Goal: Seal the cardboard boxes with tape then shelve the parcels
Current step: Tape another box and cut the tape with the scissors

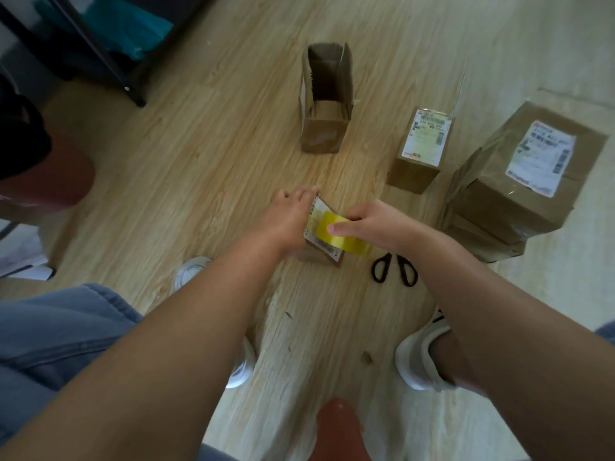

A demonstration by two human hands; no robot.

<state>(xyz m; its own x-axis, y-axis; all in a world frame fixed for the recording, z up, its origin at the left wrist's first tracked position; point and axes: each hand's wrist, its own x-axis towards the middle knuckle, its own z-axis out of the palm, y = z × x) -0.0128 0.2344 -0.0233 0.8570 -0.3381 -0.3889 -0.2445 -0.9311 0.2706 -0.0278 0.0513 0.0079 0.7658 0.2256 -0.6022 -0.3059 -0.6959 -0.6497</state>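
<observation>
A small cardboard box with a white label stands on the wooden floor in front of me. My left hand holds its left side, fingers curled over the far top edge. My right hand grips a yellow tape roll and holds it against the top of the box. An open tall box stands farther back. A sealed labelled parcel and a larger taped parcel sit to the right.
Black-handled scissors lie on the floor just right of the small box. A black shelf frame stands at the upper left. A brown stool is at the left edge. My feet in white shoes flank the lower floor.
</observation>
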